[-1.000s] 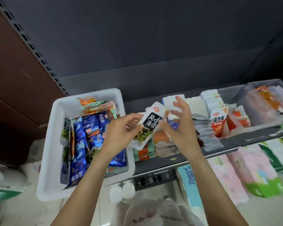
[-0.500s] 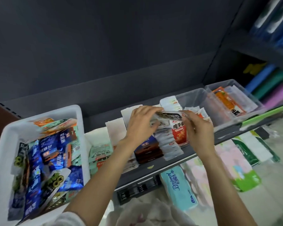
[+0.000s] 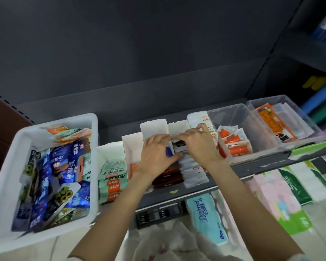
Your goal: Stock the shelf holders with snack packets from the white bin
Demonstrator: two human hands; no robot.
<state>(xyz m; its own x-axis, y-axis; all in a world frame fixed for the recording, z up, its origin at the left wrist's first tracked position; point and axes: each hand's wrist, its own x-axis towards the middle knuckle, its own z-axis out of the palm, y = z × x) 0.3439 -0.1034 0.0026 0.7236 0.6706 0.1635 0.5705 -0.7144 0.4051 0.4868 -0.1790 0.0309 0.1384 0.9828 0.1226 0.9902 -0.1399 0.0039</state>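
Observation:
The white bin (image 3: 7, 166) at the left holds several blue, green and black snack packets (image 3: 64, 162). A row of white card holders (image 3: 153, 127) stands on the dark shelf, partly filled with packets. My left hand (image 3: 155, 155) and my right hand (image 3: 198, 142) meet over a middle holder. Both pinch a black-and-white snack packet (image 3: 180, 145) that sits low in the holder, above a row of white packets (image 3: 193, 171). My fingers hide most of the packet.
Clear plastic bins (image 3: 241, 117) with orange packets (image 3: 235, 147) stand to the right on the shelf (image 3: 262, 162). Tissue packs (image 3: 207, 219) lie on the level below. A white bag (image 3: 167, 242) sits under my arms.
The view swung right, away from the white bin. Both hands carried the black-and-white packet from beside the bin to the middle holder and lowered it in.

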